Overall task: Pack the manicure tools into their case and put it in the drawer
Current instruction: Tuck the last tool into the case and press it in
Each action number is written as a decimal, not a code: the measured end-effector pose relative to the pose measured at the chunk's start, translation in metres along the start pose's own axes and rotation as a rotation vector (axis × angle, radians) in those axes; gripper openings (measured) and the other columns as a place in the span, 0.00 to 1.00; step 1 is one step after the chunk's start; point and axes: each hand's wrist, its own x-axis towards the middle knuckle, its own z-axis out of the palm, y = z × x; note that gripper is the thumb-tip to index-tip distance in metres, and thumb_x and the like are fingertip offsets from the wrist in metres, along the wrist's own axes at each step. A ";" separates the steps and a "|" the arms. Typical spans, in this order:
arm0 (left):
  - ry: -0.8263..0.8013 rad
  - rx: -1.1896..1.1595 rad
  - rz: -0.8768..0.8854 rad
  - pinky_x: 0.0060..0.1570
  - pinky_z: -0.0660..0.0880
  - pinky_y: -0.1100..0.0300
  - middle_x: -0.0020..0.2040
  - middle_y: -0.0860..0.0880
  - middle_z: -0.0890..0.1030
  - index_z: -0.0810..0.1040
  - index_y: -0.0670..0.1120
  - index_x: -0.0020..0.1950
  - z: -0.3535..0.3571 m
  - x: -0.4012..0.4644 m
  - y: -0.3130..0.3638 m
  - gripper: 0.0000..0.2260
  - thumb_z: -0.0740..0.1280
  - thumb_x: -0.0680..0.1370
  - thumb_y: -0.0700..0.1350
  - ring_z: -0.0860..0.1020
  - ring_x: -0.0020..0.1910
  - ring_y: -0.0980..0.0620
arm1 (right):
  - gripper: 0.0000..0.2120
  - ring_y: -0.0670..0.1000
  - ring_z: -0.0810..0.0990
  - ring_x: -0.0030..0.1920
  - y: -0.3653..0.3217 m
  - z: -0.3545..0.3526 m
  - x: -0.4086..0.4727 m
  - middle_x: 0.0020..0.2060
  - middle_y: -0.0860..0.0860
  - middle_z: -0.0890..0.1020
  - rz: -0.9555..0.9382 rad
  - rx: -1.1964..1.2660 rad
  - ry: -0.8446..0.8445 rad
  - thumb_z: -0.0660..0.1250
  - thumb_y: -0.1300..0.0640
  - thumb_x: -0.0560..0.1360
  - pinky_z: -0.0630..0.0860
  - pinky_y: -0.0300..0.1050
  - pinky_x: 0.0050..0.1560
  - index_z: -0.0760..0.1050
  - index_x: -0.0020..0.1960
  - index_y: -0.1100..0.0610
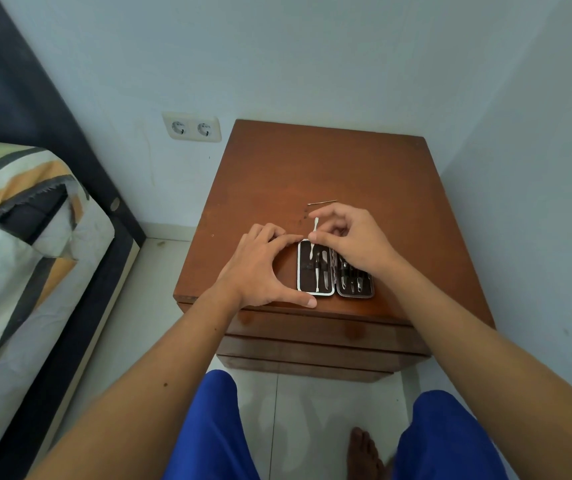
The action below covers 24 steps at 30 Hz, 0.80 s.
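Observation:
An open manicure case (335,271) lies flat near the front edge of the brown nightstand (329,168), dark inside with a white rim, several metal tools in both halves. My left hand (260,268) braces the case's left side, thumb along its front corner and fingers at its far edge. My right hand (350,240) hovers over the case's far end and pinches a thin silver tool (314,233) that pokes up beyond the rim, its lower end in the left half. Another thin metal tool (322,202) lies loose on the wood behind the hands.
The nightstand's drawers (322,332) are closed below the front edge. A bed (18,237) with a striped cover stands at the left, a double wall socket (191,127) behind. My blue-clad knees and a bare foot (364,452) are over the tiled floor.

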 end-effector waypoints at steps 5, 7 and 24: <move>0.004 -0.021 -0.002 0.70 0.67 0.52 0.60 0.58 0.69 0.72 0.57 0.78 -0.001 -0.001 -0.001 0.55 0.72 0.56 0.83 0.65 0.62 0.55 | 0.15 0.41 0.73 0.32 -0.001 0.009 -0.001 0.39 0.45 0.89 -0.001 -0.041 0.061 0.79 0.52 0.74 0.74 0.36 0.41 0.83 0.59 0.49; 0.003 -0.026 -0.001 0.70 0.67 0.53 0.60 0.58 0.69 0.72 0.57 0.78 -0.001 -0.001 -0.001 0.55 0.73 0.56 0.82 0.65 0.61 0.55 | 0.15 0.41 0.72 0.32 -0.001 0.011 -0.002 0.38 0.45 0.88 0.000 -0.055 0.081 0.79 0.52 0.73 0.72 0.32 0.39 0.83 0.58 0.48; 0.032 -0.073 0.002 0.59 0.65 0.60 0.53 0.59 0.70 0.76 0.54 0.76 -0.001 -0.003 0.002 0.56 0.71 0.53 0.83 0.65 0.54 0.56 | 0.28 0.49 0.72 0.56 -0.004 0.014 -0.014 0.51 0.42 0.78 -0.086 -0.450 -0.094 0.77 0.43 0.74 0.64 0.39 0.57 0.79 0.71 0.49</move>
